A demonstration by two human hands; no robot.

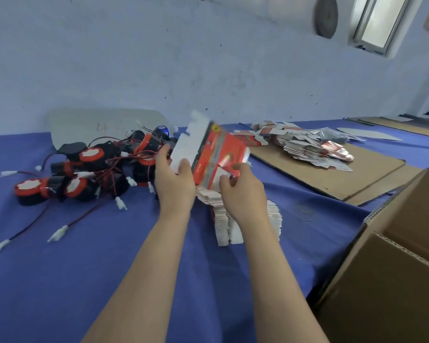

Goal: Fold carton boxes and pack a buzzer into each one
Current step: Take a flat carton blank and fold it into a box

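Observation:
A flat red and white carton is held up over the blue table, tilted and blurred. My left hand grips its white left edge, thumb in front. My right hand pinches its lower right corner. Under my hands lies a stack of flat cartons on the blue cloth. A pile of red and black buzzers with red-black wires and white plugs lies to the left.
An open brown shipping box stands at the right. Brown cardboard sheets at the back right carry another heap of flat cartons. A grey board leans against the wall. Loose wire plugs trail over the blue cloth.

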